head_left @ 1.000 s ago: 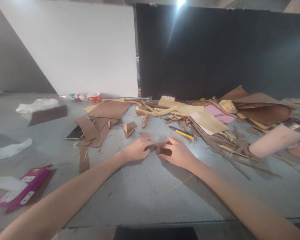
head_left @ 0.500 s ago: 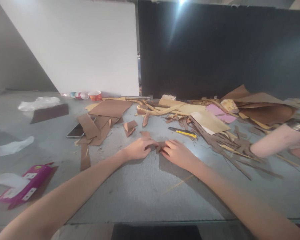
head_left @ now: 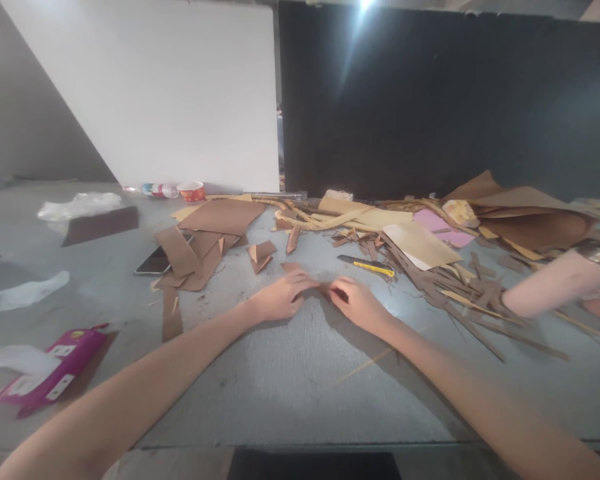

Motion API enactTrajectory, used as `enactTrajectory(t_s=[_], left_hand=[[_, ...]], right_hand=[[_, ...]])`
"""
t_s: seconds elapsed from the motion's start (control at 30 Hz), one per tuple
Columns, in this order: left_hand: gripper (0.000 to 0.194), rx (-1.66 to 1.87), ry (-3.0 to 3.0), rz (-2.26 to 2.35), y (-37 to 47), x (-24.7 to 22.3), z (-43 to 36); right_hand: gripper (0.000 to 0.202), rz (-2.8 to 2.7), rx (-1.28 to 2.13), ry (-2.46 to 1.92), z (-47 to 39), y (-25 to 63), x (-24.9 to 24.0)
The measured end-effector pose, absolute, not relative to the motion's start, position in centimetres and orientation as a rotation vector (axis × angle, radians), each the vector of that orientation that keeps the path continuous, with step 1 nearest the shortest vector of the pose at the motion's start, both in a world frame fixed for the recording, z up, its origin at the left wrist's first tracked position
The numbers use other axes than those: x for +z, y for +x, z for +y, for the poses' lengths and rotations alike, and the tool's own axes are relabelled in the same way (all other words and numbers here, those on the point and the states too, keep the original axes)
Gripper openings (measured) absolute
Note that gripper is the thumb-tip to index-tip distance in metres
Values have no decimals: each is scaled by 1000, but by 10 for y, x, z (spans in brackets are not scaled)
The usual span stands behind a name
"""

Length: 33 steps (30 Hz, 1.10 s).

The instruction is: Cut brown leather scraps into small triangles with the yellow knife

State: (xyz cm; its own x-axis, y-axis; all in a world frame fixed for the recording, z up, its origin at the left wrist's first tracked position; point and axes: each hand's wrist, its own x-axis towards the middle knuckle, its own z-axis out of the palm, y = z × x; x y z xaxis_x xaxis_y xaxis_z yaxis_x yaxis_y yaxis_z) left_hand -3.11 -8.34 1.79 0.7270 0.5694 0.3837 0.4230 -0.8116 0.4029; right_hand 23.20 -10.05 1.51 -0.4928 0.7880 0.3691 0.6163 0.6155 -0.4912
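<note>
Between my two hands, over the middle of the grey table, is a small brown piece (head_left: 324, 288), mostly covered by fingers. My left hand (head_left: 285, 297) pinches its left end. The curled fingers of my right hand (head_left: 357, 303) close on its right end. Just behind my left hand lies a small brown scrap (head_left: 291, 267). Folded brown pieces (head_left: 261, 256) rest a little farther back to the left. A yellow and black utility knife (head_left: 367, 265) lies behind my right hand.
On the left are a phone (head_left: 153, 263) under brown sheets (head_left: 220, 220) and a purple tissue pack (head_left: 63, 367). Brown strips (head_left: 430, 287) are heaped on the right, beside a pink cylinder (head_left: 555, 280). White and black panels stand behind.
My right hand has turned and its fingers are more curled. The brown piece between my hands now shows as a thinner sliver.
</note>
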Motion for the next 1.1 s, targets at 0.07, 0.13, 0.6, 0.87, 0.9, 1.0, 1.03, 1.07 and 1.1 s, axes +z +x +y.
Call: enactTrajectory(t_s=[0.07, 0.13, 0.6, 0.87, 0.9, 1.0, 1.03, 1.07, 1.1], left_hand=[[64, 701, 2630, 811, -31, 18, -83], [64, 676, 2615, 844, -32, 18, -82], [73, 516, 2790, 771, -30, 23, -80], [72, 570, 2679, 728, -30, 22, -79], [74, 581, 2660, 726, -29, 22, -79], [77, 595, 2633, 718, -29, 23, -79], [76, 595, 2634, 720, -29, 23, -79], [75, 590, 2639, 725, -29, 23, -79], [75, 584, 2647, 731, -29, 23, -79]], right_hand=[[17, -2202, 462, -1163, -98, 233, 13], [16, -2170, 468, -1188, -96, 234, 11], [21, -2173, 235, -1376, -93, 230, 3], [22, -2185, 154, -1459, -93, 227, 3], [21, -2190, 150, -1464, -93, 227, 4], [20, -2205, 142, -1488, -94, 227, 6], [20, -2209, 142, -1495, -94, 226, 7], [20, -2211, 141, -1501, -94, 226, 8], [20, -2211, 139, -1508, -95, 226, 9]])
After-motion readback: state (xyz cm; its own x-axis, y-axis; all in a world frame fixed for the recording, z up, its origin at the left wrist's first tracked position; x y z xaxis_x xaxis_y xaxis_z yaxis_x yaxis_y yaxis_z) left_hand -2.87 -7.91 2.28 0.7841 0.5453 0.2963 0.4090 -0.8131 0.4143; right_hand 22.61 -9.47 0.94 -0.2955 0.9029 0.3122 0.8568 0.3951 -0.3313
